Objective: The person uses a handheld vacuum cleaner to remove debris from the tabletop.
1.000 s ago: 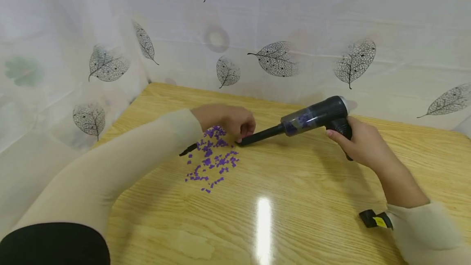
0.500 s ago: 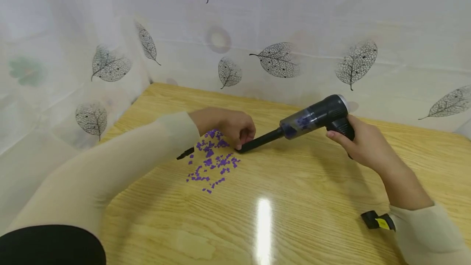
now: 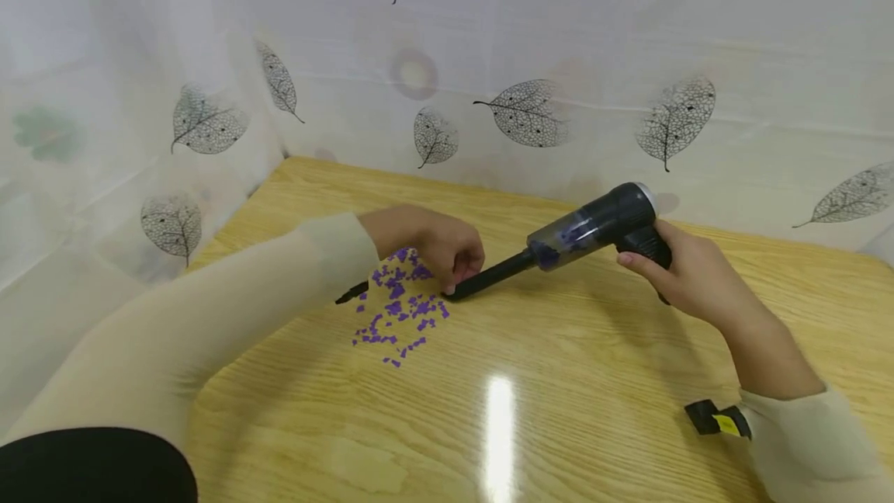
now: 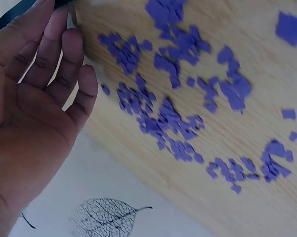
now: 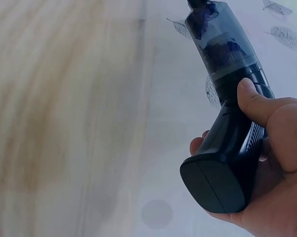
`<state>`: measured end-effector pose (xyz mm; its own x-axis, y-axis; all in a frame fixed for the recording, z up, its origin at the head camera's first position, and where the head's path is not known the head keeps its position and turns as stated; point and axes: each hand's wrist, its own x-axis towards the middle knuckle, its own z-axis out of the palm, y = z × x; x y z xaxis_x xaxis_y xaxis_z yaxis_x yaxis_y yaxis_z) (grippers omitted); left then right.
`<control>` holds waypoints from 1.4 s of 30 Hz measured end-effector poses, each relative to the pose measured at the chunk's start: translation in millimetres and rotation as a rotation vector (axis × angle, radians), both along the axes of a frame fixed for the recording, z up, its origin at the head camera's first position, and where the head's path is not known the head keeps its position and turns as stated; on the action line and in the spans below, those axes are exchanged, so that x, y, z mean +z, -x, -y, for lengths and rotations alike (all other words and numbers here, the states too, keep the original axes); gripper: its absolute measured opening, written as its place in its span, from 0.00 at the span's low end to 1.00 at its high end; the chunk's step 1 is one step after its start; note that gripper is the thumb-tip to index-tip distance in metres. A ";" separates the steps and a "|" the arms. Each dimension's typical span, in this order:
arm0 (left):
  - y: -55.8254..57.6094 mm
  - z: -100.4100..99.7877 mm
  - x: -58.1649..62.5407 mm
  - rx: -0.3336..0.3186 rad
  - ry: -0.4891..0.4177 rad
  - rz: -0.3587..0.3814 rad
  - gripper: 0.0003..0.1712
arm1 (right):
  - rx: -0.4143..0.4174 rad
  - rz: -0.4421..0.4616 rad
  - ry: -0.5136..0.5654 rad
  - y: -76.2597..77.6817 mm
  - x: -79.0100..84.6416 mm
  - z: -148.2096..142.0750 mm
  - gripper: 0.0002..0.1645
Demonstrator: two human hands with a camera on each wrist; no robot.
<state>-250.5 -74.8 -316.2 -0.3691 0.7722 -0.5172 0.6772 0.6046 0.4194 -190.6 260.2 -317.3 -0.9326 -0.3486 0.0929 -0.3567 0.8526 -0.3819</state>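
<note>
My right hand (image 3: 698, 278) grips the handle of a black handheld vacuum cleaner (image 3: 632, 212), its thumb lying along the body in the right wrist view. Purple paper scraps show inside the clear dust cup (image 5: 225, 47). The long black nozzle (image 3: 492, 275) slants down to the left, its tip low over the table. Thumb and fingertips of my left hand (image 3: 450, 243) pinch the nozzle near that tip, while the other fingers curl loosely in the left wrist view. Right beside the tip lie many small purple paper scraps (image 4: 170, 118), scattered on the wood.
The wooden table (image 3: 559, 379) meets a leaf-printed curtain (image 3: 335, 84) at its back and left. A black strap piece with a yellow label (image 3: 726, 421) sits by the right sleeve. Another black strap end (image 3: 352, 292) pokes out beside the left sleeve.
The nozzle tip has moved slightly toward me and left, with my left hand still on it. The dust cup has shifted a little left and down.
</note>
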 end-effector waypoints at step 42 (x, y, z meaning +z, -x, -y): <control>-39.3 16.4 -0.6 0.025 0.047 0.100 0.13 | 0.146 -0.027 0.038 -15.0 6.0 25.2 0.25</control>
<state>-211.2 -91.2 -316.7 -0.3326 0.7374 -0.5879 0.6176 0.6415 0.4551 -175.5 234.9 -311.3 -0.8696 -0.4757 0.1327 -0.4859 0.7761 -0.4021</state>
